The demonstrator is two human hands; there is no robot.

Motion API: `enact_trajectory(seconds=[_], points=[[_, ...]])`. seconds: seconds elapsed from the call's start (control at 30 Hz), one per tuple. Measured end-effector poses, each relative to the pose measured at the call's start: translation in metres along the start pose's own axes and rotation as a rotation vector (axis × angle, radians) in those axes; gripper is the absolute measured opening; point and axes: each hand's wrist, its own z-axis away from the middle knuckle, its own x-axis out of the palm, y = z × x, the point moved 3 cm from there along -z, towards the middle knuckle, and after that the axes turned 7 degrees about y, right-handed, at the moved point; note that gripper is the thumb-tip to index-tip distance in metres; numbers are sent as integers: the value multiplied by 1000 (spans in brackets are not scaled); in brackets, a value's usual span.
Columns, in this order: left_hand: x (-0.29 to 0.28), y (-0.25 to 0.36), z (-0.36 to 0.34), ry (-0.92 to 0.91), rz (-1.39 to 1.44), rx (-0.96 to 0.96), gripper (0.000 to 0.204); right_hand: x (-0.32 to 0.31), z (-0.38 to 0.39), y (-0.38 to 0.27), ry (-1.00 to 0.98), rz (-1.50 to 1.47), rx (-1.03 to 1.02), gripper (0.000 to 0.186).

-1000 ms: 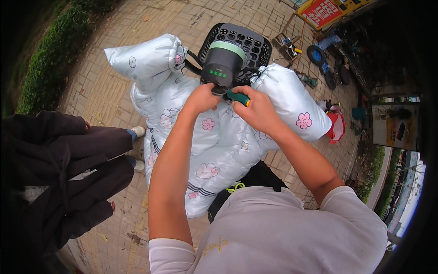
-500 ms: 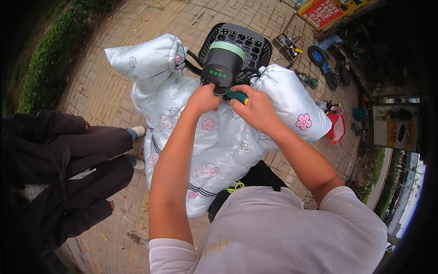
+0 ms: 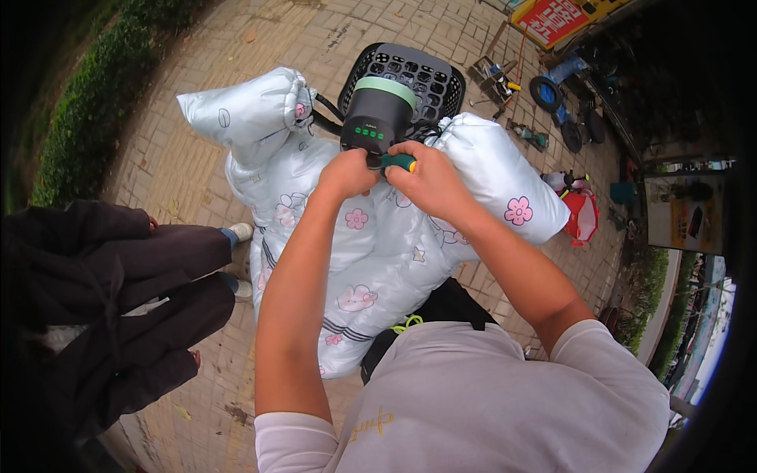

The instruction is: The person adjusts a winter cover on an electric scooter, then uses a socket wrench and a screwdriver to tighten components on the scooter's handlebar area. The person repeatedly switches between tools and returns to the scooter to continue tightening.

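In my right hand (image 3: 430,180) is a screwdriver with a green and yellow handle (image 3: 400,162), gripped between closed fingers and pointing left. Its tip is hidden near the base of a dark scooter display housing (image 3: 376,118), which has a pale green band and green lights. My left hand (image 3: 345,175) is closed against the underside of this housing, beside the screwdriver's end; what its fingers hold is hidden. Below both hands spreads a silvery-white padded scooter cover (image 3: 378,236) with pink flower prints. Its two sleeves (image 3: 240,110) wrap the handlebar ends.
A black basket (image 3: 449,83) sits in front of the housing. At my left stands a person in dark clothes (image 3: 150,260). Beyond the right sleeve lie a tool box (image 3: 495,77), a tyre (image 3: 545,94) and a red bag (image 3: 582,214) on the brick paving.
The housing, basket and both hands sit slightly further left in the picture. The right hand keeps its hold on the screwdriver, and the left stays at the housing's underside.
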Motion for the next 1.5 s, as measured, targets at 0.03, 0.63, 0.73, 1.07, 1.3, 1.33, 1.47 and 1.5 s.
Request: enact_trajectory(seconds=[0.03,0.63,0.73,1.07,1.3,1.33,1.47,1.5], points=[[0,-1,0,10,23,-3,37,0,1,1,7,-7,-8,44],[4,-7,3,20,205,-17,43,0,3,3,25,-85,34,45],[5,-6,7,29,336,-1,44,0,11,7,59,-84,-17,43],[4,-5,40,202,399,40,49,-19,40,3,17,-62,-244,36],[9,-1,84,443,681,-52,27,-40,72,1,-57,-52,-501,39],[12,-2,93,491,780,-88,24,-45,80,3,-133,-1,-506,40],[30,-7,131,614,1285,-200,15,-50,117,18,-294,-49,-578,43],[35,-8,142,620,1377,-190,15,-49,127,24,-283,-82,-597,43]])
